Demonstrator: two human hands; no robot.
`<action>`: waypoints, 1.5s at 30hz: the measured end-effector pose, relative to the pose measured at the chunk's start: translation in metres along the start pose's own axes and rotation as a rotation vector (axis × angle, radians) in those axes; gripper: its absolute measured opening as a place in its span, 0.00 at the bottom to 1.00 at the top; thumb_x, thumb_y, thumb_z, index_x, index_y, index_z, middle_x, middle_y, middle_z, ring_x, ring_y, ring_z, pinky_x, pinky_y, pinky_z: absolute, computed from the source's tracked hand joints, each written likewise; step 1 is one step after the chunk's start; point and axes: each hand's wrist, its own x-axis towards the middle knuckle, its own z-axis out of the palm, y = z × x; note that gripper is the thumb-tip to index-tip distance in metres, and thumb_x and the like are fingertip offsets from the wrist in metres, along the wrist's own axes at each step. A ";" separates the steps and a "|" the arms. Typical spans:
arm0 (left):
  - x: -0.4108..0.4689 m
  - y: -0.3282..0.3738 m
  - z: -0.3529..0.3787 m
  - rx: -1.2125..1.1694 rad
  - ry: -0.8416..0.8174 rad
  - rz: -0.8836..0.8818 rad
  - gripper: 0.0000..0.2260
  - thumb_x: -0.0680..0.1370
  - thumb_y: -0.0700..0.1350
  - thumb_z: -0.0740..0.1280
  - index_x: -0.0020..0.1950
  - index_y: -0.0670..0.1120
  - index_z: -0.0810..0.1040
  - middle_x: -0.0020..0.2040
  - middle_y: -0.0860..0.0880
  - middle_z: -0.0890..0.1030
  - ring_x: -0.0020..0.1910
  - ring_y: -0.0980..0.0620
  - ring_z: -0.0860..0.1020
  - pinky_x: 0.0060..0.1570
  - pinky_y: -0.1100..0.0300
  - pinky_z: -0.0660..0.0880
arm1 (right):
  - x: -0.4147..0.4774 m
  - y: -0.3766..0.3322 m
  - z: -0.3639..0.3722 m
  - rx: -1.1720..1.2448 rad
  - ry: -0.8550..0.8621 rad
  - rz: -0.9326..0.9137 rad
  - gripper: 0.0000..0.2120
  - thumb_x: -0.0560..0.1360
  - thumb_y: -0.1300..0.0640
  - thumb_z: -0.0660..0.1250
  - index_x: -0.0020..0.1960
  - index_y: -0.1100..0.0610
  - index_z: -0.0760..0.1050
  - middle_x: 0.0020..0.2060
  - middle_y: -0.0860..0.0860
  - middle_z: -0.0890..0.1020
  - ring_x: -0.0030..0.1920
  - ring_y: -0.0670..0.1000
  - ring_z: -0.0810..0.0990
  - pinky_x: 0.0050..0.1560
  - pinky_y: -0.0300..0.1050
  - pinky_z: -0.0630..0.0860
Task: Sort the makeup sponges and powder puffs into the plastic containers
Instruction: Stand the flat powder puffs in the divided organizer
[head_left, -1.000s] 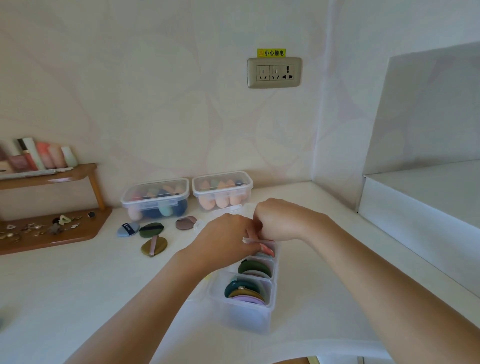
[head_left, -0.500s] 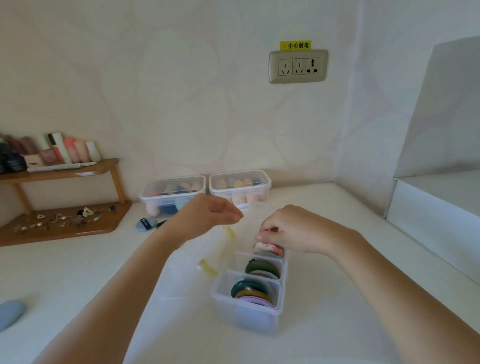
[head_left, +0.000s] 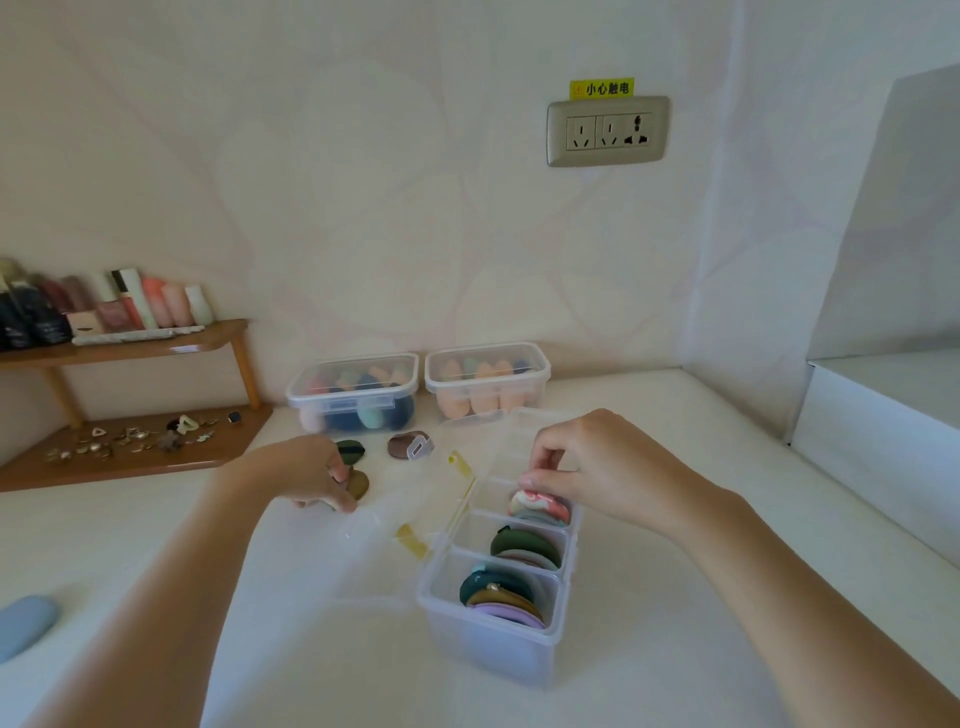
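Note:
A clear divided container (head_left: 540, 654) stands near the front, its lid (head_left: 415, 499) lying open to the left. Powder puffs fill three compartments; the far one is hidden behind my right hand. My right hand (head_left: 587, 467) is over the second compartment from the back, its curled fingertips pinching the top of a pink-and-white puff (head_left: 543, 506). My left hand (head_left: 311, 478) is out to the left at the loose puffs, finger and thumb closing round the edge of an olive puff (head_left: 359, 486). A dark green puff (head_left: 349, 449) and a brown puff (head_left: 405, 444) lie just behind it.
Two closed clear boxes of makeup sponges (head_left: 358, 395) (head_left: 488, 379) stand against the back wall. A wooden shelf (head_left: 130, 457) with small trinkets and bottles is at the left. A blue object (head_left: 21, 623) lies at the left edge. A white ledge (head_left: 883, 415) rises on the right.
My left hand let the lid fall open and moved left and down to the olive puff. My right hand stayed at the pink-and-white puff in the compartment.

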 end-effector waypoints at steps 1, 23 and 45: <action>0.000 0.001 0.001 -0.005 0.011 -0.005 0.16 0.72 0.49 0.72 0.57 0.48 0.74 0.53 0.48 0.77 0.46 0.52 0.78 0.40 0.69 0.72 | -0.002 0.002 -0.002 0.027 -0.006 0.008 0.10 0.73 0.47 0.69 0.39 0.52 0.79 0.38 0.45 0.83 0.30 0.34 0.73 0.30 0.32 0.65; -0.055 0.131 0.017 -0.232 0.613 0.697 0.08 0.73 0.50 0.66 0.50 0.55 0.82 0.43 0.58 0.82 0.40 0.59 0.78 0.43 0.65 0.77 | -0.014 0.003 -0.016 0.160 -0.082 0.103 0.07 0.70 0.51 0.73 0.36 0.49 0.77 0.38 0.42 0.84 0.30 0.36 0.73 0.31 0.35 0.62; -0.033 0.145 0.027 -0.022 0.398 0.614 0.10 0.76 0.47 0.67 0.56 0.50 0.82 0.52 0.52 0.83 0.43 0.59 0.76 0.47 0.72 0.68 | -0.009 0.010 -0.011 0.277 -0.120 0.105 0.08 0.72 0.55 0.71 0.48 0.46 0.84 0.34 0.36 0.83 0.23 0.39 0.73 0.30 0.31 0.69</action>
